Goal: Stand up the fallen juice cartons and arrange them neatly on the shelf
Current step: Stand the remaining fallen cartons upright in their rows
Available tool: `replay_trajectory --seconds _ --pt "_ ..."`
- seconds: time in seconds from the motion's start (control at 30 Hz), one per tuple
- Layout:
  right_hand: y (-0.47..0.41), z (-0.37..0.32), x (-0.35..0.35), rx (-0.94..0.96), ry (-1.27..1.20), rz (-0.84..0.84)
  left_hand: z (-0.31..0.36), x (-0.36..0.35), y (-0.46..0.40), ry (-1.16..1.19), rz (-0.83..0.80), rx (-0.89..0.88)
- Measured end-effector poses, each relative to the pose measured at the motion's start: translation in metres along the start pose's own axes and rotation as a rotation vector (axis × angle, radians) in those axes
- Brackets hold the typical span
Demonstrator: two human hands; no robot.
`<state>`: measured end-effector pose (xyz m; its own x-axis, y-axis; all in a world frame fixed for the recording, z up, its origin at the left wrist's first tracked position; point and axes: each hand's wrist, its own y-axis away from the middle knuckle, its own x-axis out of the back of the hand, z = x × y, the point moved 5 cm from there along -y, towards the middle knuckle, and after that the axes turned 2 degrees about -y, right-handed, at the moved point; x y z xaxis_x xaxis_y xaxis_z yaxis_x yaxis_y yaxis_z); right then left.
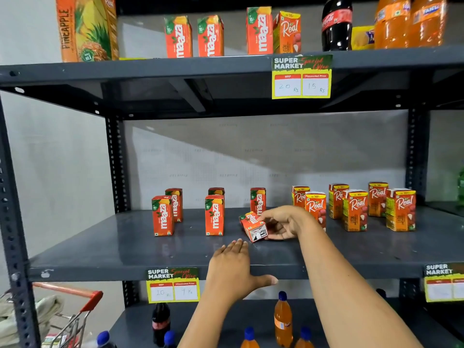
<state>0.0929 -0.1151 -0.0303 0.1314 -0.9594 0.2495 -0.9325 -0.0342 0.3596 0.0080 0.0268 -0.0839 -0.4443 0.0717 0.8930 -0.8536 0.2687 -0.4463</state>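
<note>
A small orange Maaza juice carton (252, 226) lies tilted on the grey middle shelf (130, 249), bottom end facing me. My right hand (282, 223) is shut on it from the right, fingers over its top and thumb below. My left hand (234, 266) rests flat and open on the shelf's front edge, just below the carton and holding nothing. Several Maaza cartons (214, 215) stand upright in two rows to the left. Several Real cartons (354, 210) stand upright to the right, one partly hidden behind my right wrist.
The upper shelf (150, 69) carries more cartons, a tall pineapple pack (85, 28) and soda bottles (336, 23). Price tags (301, 77) hang on the shelf fronts. Bottles (283, 320) stand on the lower shelf. A shopping trolley (75, 320) sits at lower left.
</note>
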Motion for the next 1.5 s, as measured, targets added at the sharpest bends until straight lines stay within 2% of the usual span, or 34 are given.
replay_trajectory --seconds 0.13,0.37,0.5,0.73,0.97,1.13,1.37,1.5 --pt "0.000 0.013 0.001 0.086 -0.253 -0.054 0.000 -0.001 0.000 -0.005 -0.006 0.003" --pt "0.012 0.019 0.003 0.479 -0.733 -0.158 -0.001 -0.002 0.000 -0.020 0.028 -0.014" --pt "0.037 0.012 0.003 0.718 -0.782 -0.159 -0.001 -0.002 0.000 -0.039 0.032 -0.015" --pt "0.067 0.021 -0.003 0.907 -0.692 -0.235 -0.001 -0.001 -0.001 -0.039 0.027 -0.009" --pt "0.069 0.022 -0.001 0.891 -0.609 -0.137 0.000 -0.001 -0.001 -0.039 0.020 -0.003" --pt "0.045 0.010 -0.006 0.781 -0.487 -0.039 0.000 0.000 0.000 -0.036 -0.010 0.006" --pt "-0.001 0.010 -0.005 0.542 -0.053 0.206 0.001 0.002 0.002 -0.007 -0.022 0.002" --pt "-0.012 0.018 -0.002 0.470 0.034 0.295 0.001 0.001 0.000 0.006 -0.022 0.005"
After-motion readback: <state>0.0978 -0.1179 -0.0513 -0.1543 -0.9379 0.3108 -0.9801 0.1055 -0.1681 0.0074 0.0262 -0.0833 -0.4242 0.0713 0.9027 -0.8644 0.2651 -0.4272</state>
